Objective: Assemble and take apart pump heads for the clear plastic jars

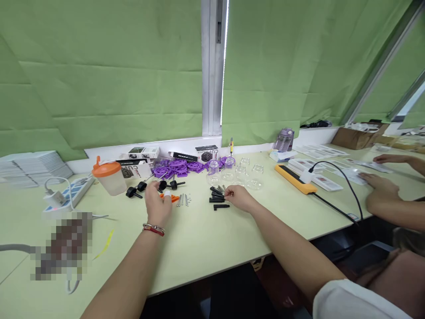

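Note:
My left hand, with a red bracelet at the wrist, is curled over a small white piece beside an orange part and some thin metal pins. My right hand rests with fingers pinched at a pile of small black bars. Black knobs lie just left of my left hand. Purple plastic gears and several clear cups sit behind both hands.
An orange-lidded cup and a power strip stand at the left. A yellow device with a black cable lies right. Another person's hands work at the far right, over white cards. Boxes line the window sill.

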A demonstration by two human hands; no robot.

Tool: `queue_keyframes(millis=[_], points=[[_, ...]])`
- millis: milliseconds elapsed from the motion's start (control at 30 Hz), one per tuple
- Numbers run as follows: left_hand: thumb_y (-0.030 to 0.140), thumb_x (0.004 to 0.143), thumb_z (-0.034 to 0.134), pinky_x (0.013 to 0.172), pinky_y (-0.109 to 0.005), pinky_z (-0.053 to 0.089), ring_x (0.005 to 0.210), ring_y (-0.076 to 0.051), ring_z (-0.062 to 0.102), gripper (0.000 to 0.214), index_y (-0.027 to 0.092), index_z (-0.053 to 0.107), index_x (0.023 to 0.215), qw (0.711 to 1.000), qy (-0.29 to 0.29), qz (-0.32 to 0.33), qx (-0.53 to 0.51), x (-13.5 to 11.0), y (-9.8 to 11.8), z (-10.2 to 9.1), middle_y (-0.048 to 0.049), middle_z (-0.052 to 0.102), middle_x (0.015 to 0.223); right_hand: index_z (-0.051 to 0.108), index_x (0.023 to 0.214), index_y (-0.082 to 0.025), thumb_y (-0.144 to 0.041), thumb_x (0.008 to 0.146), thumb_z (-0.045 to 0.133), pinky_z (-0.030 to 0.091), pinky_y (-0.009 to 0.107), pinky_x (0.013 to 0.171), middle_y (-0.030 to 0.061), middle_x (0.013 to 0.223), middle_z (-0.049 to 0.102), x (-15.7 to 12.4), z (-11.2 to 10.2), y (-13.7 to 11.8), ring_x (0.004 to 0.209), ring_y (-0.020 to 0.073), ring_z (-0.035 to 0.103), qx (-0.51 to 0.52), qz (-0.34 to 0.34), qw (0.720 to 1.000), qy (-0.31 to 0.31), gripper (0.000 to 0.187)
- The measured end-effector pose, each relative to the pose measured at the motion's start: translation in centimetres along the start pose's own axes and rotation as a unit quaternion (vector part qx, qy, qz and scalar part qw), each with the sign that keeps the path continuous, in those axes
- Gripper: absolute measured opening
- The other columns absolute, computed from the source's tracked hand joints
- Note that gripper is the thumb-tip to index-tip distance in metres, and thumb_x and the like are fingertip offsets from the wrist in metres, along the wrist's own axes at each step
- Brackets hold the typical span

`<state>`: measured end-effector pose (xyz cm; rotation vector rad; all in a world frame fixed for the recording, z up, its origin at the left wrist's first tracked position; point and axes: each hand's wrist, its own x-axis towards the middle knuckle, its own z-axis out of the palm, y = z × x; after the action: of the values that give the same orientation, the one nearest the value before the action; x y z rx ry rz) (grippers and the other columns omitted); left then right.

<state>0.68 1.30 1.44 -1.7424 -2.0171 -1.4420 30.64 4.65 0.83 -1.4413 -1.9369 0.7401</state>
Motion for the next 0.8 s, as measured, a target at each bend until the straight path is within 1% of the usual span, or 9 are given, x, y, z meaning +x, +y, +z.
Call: queue_keyframes(millis=[133, 200, 267, 467, 533, 600, 667, 733, 800], points=[[0.016, 0.076, 0.049, 0.103, -0.040, 0.036, 0.123, -0.027, 0.042, 0.042, 0.012, 0.044, 0.117, 0.994, -0.058, 0.092, -0.007, -1.6, 0.2, 1.0, -0.0150, 0.047, 0.126, 0.068, 0.069, -0.019, -0.027, 0.058, 0.072, 0.034, 0.025, 0.054, -0.0015, 0.064, 0.057, 0.2, -0.3, -0.2, 0.058, 0.0127, 0.049, -0.072, -0.004, 0.993, -0.094, 0.015], [0.016, 0.076, 0.049, 0.105, -0.041, 0.034, 0.125, -0.027, 0.041, 0.042, 0.013, 0.045, 0.117, 0.989, -0.084, 0.121, -0.007, -1.9, 0.2, 1.0, -0.0148, 0.048, 0.126, 0.070, 0.070, -0.020, -0.026, 0.053, 0.077, 0.033, 0.025, 0.054, -0.0013, 0.064, 0.057, 0.2, 0.0, -0.4, 0.058, 0.0136, 0.049, -0.099, -0.003, 0.989, -0.108, 0.020], [0.016, 0.076, 0.048, 0.103, -0.041, 0.036, 0.121, -0.027, 0.045, 0.043, 0.013, 0.045, 0.118, 0.987, -0.106, 0.123, -0.013, -2.1, 0.2, 1.1, -0.0143, 0.050, 0.125, 0.070, 0.069, -0.020, -0.023, 0.054, 0.077, 0.034, 0.026, 0.055, -0.0003, 0.065, 0.058, 0.1, 0.5, -0.5, 0.059, 0.0144, 0.050, -0.104, -0.001, 0.988, -0.116, 0.018], [0.020, 0.075, 0.050, 0.087, -0.038, 0.046, 0.096, -0.022, 0.057, 0.045, 0.016, 0.047, 0.120, 0.971, -0.201, 0.105, -0.078, -2.9, 0.6, 1.4, -0.0098, 0.058, 0.108, 0.067, 0.065, -0.017, -0.019, 0.064, 0.071, 0.035, 0.027, 0.057, 0.0008, 0.064, 0.059, 0.1, 2.2, -1.7, 0.059, 0.0123, 0.048, -0.077, 0.017, 0.987, -0.143, 0.005], [0.023, 0.076, 0.052, 0.082, -0.035, 0.047, 0.090, -0.019, 0.058, 0.047, 0.018, 0.046, 0.123, 0.949, -0.263, 0.091, -0.145, -3.4, 0.8, 1.6, -0.0082, 0.059, 0.105, 0.067, 0.068, -0.016, -0.021, 0.068, 0.068, 0.034, 0.025, 0.055, -0.0012, 0.060, 0.056, 0.3, 2.9, -2.5, 0.056, 0.0103, 0.045, -0.040, 0.016, 0.985, -0.170, 0.005], [0.025, 0.076, 0.054, 0.079, -0.033, 0.047, 0.087, -0.017, 0.058, 0.051, 0.019, 0.044, 0.126, 0.916, -0.323, 0.058, -0.232, -3.9, 1.2, 1.7, -0.0079, 0.060, 0.105, 0.066, 0.072, -0.015, -0.022, 0.072, 0.063, 0.032, 0.023, 0.053, -0.0031, 0.058, 0.052, 0.3, 3.9, -3.3, 0.054, 0.0086, 0.041, 0.021, 0.007, 0.981, -0.195, 0.007], [0.029, 0.077, 0.056, 0.075, -0.030, 0.047, 0.081, -0.016, 0.058, 0.047, 0.018, 0.047, 0.122, 0.883, -0.361, 0.013, -0.300, -4.3, 1.7, 1.9, -0.0055, 0.061, 0.095, 0.064, 0.074, -0.014, -0.022, 0.075, 0.059, 0.031, 0.022, 0.052, -0.0043, 0.057, 0.049, 0.3, 5.1, -4.1, 0.054, 0.0079, 0.039, 0.080, -0.012, 0.976, -0.201, 0.009], [0.032, 0.078, 0.056, 0.066, -0.027, 0.045, 0.068, -0.014, 0.054, 0.037, 0.018, 0.054, 0.111, 0.866, -0.373, -0.031, -0.332, -4.5, 2.1, 1.9, 0.0001, 0.058, 0.076, 0.063, 0.075, -0.014, -0.021, 0.076, 0.057, 0.031, 0.021, 0.054, -0.0044, 0.059, 0.050, 0.2, 6.4, -4.8, 0.055, 0.0080, 0.039, 0.114, -0.031, 0.974, -0.193, 0.009], [0.034, 0.077, 0.057, 0.056, -0.024, 0.040, 0.057, -0.011, 0.047, 0.027, 0.018, 0.057, 0.099, 0.866, -0.363, -0.063, -0.337, -4.6, 2.4, 1.9, 0.0042, 0.050, 0.064, 0.063, 0.075, -0.014, -0.019, 0.075, 0.057, 0.033, 0.021, 0.055, -0.0038, 0.061, 0.053, 0.3, 7.4, -5.3, 0.057, 0.0085, 0.041, 0.124, -0.043, 0.975, -0.181, 0.008]])
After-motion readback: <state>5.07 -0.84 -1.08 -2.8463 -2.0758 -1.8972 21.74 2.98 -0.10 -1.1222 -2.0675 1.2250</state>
